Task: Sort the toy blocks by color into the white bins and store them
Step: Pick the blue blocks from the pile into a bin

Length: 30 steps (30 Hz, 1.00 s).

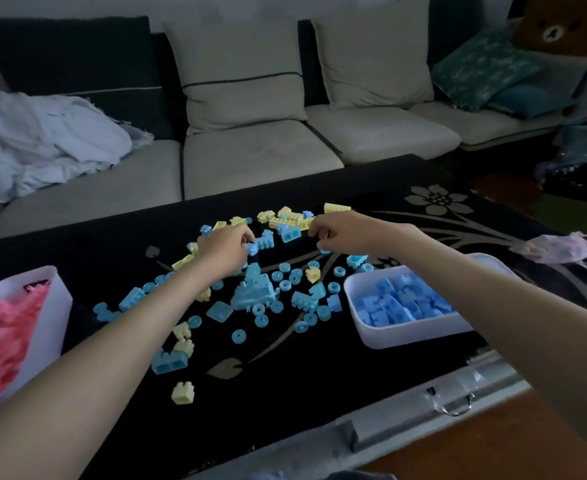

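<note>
Loose blocks (254, 292) clutter the table (285, 386) centre; six o'clock lies bare (blue bin (406, 337) at three, pink bin (54, 306) at nine).

The blue blocks (254, 289) and yellow blocks (183, 393) are moulded plastic with a smooth, slightly glossy finish. The right bin (406, 337) and left bin (54, 306) are white, smooth and matt, plastic by appearance. The surface (285, 375) is dark and smooth with a printed flower pattern. Wrinkled clear film (465, 381) covers its pale front edge, above a bright metal handle (455, 408). The sofa (257, 157) is matt woven cloth. The sheet (49, 140) is soft crumpled cloth. The floor (493, 445) is glossy wood.
</note>
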Tool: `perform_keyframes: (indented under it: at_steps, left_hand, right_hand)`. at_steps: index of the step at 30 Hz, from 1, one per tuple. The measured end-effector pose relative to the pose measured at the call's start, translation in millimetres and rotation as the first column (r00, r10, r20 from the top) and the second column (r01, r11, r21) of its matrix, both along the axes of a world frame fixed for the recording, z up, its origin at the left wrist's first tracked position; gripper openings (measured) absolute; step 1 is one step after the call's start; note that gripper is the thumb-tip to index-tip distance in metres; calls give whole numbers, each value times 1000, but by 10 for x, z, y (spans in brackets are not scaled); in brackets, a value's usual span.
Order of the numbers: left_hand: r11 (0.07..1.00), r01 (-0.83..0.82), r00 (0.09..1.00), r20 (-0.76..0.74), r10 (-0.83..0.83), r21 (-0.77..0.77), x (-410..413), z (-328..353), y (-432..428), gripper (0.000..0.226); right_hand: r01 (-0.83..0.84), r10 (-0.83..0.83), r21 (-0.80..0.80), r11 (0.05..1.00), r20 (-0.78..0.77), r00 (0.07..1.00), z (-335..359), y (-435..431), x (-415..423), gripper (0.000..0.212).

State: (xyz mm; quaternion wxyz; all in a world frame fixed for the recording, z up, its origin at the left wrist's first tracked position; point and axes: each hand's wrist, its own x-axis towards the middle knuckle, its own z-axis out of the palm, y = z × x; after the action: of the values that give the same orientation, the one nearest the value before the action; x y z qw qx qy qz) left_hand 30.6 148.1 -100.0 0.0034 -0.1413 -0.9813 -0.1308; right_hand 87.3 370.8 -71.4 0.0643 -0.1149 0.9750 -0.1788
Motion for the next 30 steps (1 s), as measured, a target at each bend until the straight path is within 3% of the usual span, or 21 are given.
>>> perform_keyframes:
  at_steps: [7, 12, 16, 20, 25, 27, 30]
  left_hand:
    - [992, -71, 997, -7, 72, 100, -408, -170, -381, 34]
    - [996, 62, 997, -31, -64, -62, -587, -244, -248, 33]
    - [982, 111, 994, -1, -113, -152, -673, -334, -110, 34]
    - [987, 106, 994, 2, -106, -123, -741, -370, -88, 26]
    - [985, 134, 990, 56, -129, -106, -722, -354, -118, 21]
    - [984, 153, 988, 52, -149, -91, -710, -348, -133, 15]
    - [981, 187, 981, 54, -184, -52, -720, -339, -162, 13]
  right_hand:
    - [-75, 69, 77, 994, 73, 995, -291, -543, -761, 57]
    - [-5, -8, 216, 976, 56, 998, -455, -648, -1095, 73]
    - [151, -151, 164, 975, -12, 988, -476, -464, -1255, 64]
    - [79, -86, 94, 992, 72, 994, -468, -282, -1280, 45]
    - [31, -34, 49, 998, 68, 997, -455, -339, -1279, 27]
    - [25, -26, 15, 1000, 14, 1000, -479, -405, -1288, 28]
    - [-30, 29, 99, 995, 10, 1000, -525, -493, -1342, 31]
